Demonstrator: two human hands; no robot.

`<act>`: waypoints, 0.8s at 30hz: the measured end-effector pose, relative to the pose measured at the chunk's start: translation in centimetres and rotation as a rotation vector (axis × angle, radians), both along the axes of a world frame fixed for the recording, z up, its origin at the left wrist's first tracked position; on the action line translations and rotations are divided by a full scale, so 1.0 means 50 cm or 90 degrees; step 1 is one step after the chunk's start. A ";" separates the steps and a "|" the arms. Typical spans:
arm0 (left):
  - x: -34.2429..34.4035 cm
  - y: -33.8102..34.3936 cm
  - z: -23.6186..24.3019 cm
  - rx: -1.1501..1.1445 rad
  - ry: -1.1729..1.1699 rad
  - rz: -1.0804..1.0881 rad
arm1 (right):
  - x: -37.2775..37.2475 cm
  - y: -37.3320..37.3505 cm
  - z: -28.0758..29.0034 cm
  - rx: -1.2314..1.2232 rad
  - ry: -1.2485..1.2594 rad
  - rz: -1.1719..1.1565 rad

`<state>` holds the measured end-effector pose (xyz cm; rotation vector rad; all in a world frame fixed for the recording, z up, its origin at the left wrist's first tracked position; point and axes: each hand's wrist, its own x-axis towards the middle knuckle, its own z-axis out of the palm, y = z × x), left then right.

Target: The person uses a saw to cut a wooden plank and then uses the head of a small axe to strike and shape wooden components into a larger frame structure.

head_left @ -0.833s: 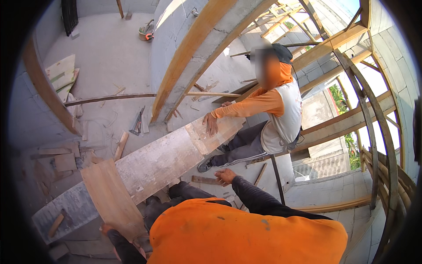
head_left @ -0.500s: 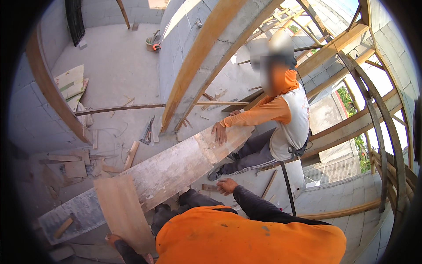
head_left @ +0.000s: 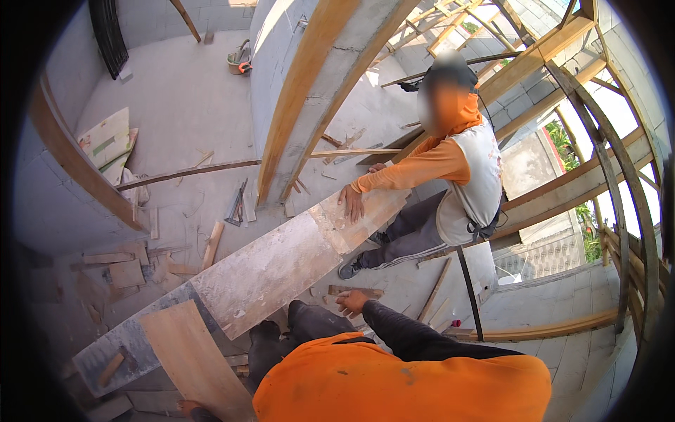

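My left hand (head_left: 190, 407) grips the near-left edge of a plywood sheet (head_left: 186, 344); most of its fingers are hidden. The sheet lies slantwise across a long, worn board (head_left: 264, 271) stained with pale cement, and its near end overhangs toward me. My right hand (head_left: 353, 302) hangs apart from the board, to the right of my knees, with its fingers loosely spread and nothing in them. Across from me, a co-worker in an orange and white shirt (head_left: 478, 162) presses a hand (head_left: 351, 202) on the board's far end. A small wood block (head_left: 111, 369) rests on the board's left end.
Wood offcuts (head_left: 126, 274) litter the floor at left. A handsaw (head_left: 237, 204) lies beyond the board, near a concrete column (head_left: 327, 77) edged with timber. A bucket with tools (head_left: 239, 60) stands farther back. Timber framing (head_left: 598, 162) rises at right.
The plywood sheet has shifted toward me and turned slightly on the long board, with my left hand moving along. My right hand has drifted a little left. The co-worker's hand stays on the board.
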<state>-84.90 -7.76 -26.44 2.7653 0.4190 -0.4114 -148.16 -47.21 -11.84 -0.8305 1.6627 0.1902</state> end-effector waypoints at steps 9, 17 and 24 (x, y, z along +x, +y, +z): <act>-0.127 0.052 0.064 0.050 -0.100 0.028 | -0.045 -0.038 -0.080 0.035 -0.039 0.010; -0.235 0.047 0.132 0.044 -0.105 -0.095 | -0.140 -0.059 -0.079 0.073 -0.034 0.033; -0.387 0.010 0.170 0.019 -0.133 -0.069 | -0.202 -0.106 -0.083 0.049 0.004 0.057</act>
